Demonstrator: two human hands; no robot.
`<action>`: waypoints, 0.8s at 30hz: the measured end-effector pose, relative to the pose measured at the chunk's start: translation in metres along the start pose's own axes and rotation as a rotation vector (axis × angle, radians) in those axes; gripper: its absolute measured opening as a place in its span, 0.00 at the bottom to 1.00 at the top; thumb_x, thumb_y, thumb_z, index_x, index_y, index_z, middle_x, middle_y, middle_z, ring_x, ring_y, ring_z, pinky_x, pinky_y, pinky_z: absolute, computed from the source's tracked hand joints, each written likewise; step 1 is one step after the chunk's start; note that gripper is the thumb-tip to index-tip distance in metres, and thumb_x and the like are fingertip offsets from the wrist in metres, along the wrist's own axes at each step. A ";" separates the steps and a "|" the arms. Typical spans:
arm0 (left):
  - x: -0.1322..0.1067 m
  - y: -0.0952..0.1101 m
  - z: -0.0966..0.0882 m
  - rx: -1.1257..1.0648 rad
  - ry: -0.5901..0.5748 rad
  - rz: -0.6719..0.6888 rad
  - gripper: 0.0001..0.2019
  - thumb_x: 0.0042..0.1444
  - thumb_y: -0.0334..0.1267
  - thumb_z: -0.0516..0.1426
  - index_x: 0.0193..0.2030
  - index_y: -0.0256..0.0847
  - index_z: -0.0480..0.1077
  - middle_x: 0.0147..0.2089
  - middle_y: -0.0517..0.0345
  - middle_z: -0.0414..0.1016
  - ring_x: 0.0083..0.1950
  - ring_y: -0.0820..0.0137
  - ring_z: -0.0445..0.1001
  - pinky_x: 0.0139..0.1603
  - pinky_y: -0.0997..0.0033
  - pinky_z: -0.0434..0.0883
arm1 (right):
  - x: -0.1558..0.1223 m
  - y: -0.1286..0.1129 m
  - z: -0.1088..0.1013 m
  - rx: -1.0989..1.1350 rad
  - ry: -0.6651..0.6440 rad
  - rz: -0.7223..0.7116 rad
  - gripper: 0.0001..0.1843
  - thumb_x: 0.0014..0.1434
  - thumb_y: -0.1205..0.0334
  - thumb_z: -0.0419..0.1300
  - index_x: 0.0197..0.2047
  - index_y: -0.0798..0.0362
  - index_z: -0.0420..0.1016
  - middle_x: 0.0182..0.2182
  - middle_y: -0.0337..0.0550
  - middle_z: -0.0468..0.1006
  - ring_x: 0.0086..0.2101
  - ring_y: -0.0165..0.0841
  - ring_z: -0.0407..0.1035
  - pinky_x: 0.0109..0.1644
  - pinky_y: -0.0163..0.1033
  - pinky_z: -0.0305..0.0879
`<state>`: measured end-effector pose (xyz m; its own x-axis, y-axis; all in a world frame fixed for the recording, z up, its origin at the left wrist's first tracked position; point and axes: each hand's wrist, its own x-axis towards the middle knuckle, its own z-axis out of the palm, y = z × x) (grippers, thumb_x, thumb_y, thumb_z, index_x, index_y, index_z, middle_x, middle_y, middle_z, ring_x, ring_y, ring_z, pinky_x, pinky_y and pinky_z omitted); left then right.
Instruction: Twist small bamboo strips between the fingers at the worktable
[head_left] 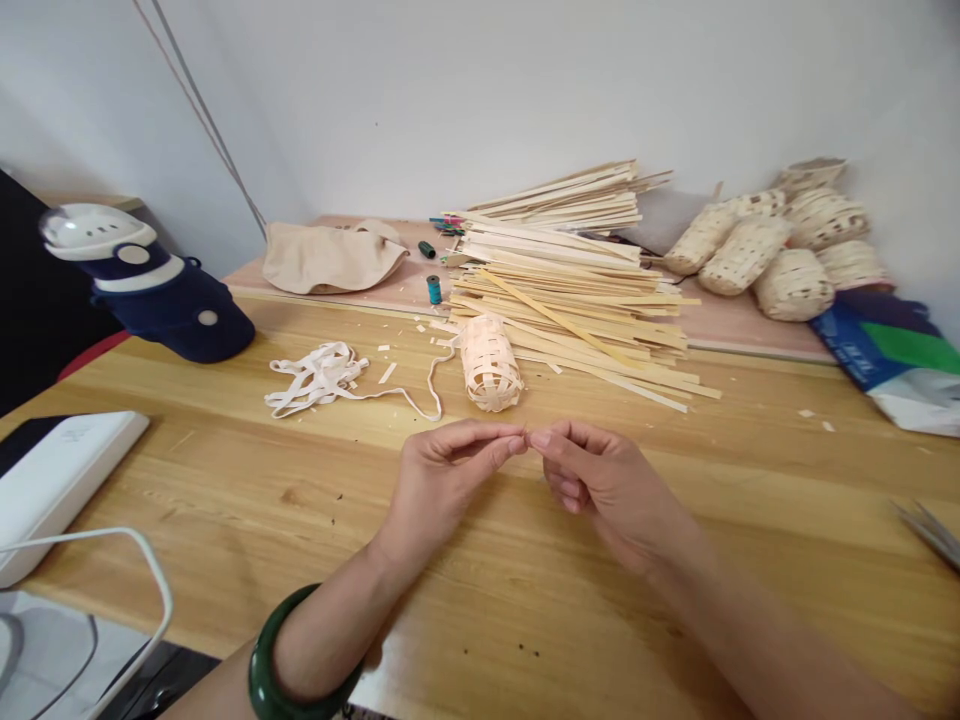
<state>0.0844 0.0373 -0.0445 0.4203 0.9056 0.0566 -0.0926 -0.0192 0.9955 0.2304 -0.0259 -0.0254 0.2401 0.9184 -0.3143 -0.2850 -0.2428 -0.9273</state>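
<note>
My left hand (pixel 461 465) and my right hand (pixel 589 470) meet over the table, thumb and forefinger of each pinched together, tips almost touching. Whatever is between the fingertips is too small to make out. Just beyond them lies a small woven cylinder (pixel 489 362) of pale strips, its open-lattice end facing me. A white flat cord (pixel 319 378) is bunched to its left, one length of it running up to the cylinder. Behind the cylinder are piled many flat wooden strips (pixel 577 300).
A teal thread spool (pixel 434 290) and a beige cloth (pixel 330 257) sit at the back. Several woven cylinders (pixel 746 252) and a blue-green bag (pixel 892 355) are at right, scissors (pixel 930 530) at the right edge. A dark blue bottle (pixel 169 300) and white box (pixel 75 480) stand left.
</note>
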 end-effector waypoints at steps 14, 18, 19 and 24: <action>-0.003 0.005 -0.001 0.414 0.024 0.257 0.02 0.54 0.34 0.64 0.31 0.40 0.78 0.31 0.59 0.82 0.32 0.70 0.79 0.37 0.75 0.74 | 0.001 0.005 0.000 -0.115 -0.044 -0.033 0.18 0.49 0.46 0.68 0.27 0.54 0.75 0.17 0.32 0.64 0.21 0.25 0.56 0.25 0.33 0.55; -0.002 0.004 0.000 0.356 0.014 0.227 0.02 0.53 0.33 0.63 0.30 0.38 0.77 0.31 0.59 0.82 0.33 0.70 0.79 0.38 0.76 0.74 | 0.001 0.005 -0.001 -0.179 -0.009 -0.045 0.18 0.48 0.48 0.69 0.30 0.54 0.77 0.17 0.31 0.65 0.19 0.24 0.55 0.25 0.33 0.52; -0.002 0.004 0.000 0.352 0.013 0.230 0.02 0.53 0.32 0.63 0.30 0.38 0.77 0.31 0.59 0.82 0.33 0.71 0.79 0.38 0.76 0.75 | 0.001 0.005 -0.002 -0.191 -0.006 -0.043 0.17 0.47 0.48 0.69 0.30 0.54 0.77 0.17 0.31 0.65 0.19 0.23 0.55 0.24 0.33 0.52; -0.001 0.004 0.000 0.338 0.012 0.228 0.02 0.53 0.32 0.63 0.30 0.37 0.77 0.30 0.59 0.81 0.32 0.73 0.78 0.38 0.78 0.74 | 0.001 0.003 -0.002 -0.215 0.004 -0.041 0.15 0.47 0.50 0.70 0.30 0.53 0.78 0.16 0.29 0.62 0.18 0.22 0.52 0.23 0.33 0.46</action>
<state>0.0832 0.0363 -0.0410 0.4122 0.8670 0.2799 0.1209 -0.3566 0.9264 0.2316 -0.0263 -0.0285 0.2511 0.9277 -0.2763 -0.0706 -0.2671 -0.9611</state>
